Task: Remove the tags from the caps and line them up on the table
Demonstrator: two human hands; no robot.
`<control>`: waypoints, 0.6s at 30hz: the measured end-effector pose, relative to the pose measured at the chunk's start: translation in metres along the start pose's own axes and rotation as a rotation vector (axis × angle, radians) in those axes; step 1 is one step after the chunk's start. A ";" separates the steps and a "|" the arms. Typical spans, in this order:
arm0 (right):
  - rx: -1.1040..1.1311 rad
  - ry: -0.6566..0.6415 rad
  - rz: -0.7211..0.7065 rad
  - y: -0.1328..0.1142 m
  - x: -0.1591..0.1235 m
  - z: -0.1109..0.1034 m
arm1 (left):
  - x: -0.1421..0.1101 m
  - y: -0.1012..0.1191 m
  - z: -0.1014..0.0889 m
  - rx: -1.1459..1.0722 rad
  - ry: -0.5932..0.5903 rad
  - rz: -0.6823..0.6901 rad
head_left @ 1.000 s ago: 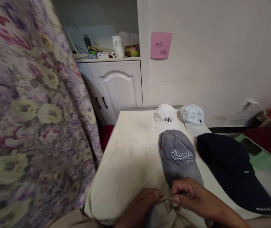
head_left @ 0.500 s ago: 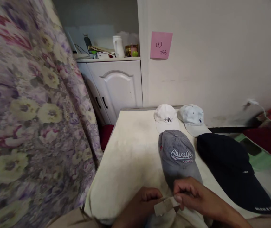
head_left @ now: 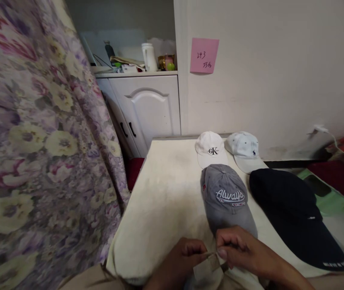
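My left hand (head_left: 186, 253) pinches one side of a beige fabric strap (head_left: 202, 269) at the bottom centre. Close beside it, my right hand (head_left: 240, 249) has thumb and finger closed on the strap's other side. The strap's flat end hangs between the two hands, over pale cloth at the frame's lower edge that is mostly hidden. Just beyond my right hand lies a grey cap (head_left: 226, 201) with "Always" lettering, its brim partly covered by that hand.
A white cap (head_left: 209, 145), a pale blue cap (head_left: 244, 149) and a large black cap (head_left: 286, 205) lie on the cream-covered table (head_left: 162, 201). A floral curtain (head_left: 39, 161) hangs at left. Behind stands a white cabinet (head_left: 150, 112); a green stool (head_left: 325, 193) is at right.
My right hand has shifted slightly left, closer to my left hand. The strap's end has turned and hangs a little lower. The caps on the table stay put.
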State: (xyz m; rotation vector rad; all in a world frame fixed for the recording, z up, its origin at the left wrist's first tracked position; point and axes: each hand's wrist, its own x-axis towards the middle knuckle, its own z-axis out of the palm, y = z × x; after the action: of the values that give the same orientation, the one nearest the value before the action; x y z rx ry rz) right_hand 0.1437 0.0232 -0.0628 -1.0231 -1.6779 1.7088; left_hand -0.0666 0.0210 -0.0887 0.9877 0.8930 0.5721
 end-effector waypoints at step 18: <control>0.021 0.033 0.014 -0.003 -0.001 0.007 | 0.000 -0.002 0.002 -0.012 0.057 -0.007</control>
State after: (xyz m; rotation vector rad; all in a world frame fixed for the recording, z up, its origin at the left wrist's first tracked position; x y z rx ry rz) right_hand 0.1388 0.0185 -0.0599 -1.0497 -1.6329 1.7053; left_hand -0.0651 0.0191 -0.0895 0.9615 0.9423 0.6019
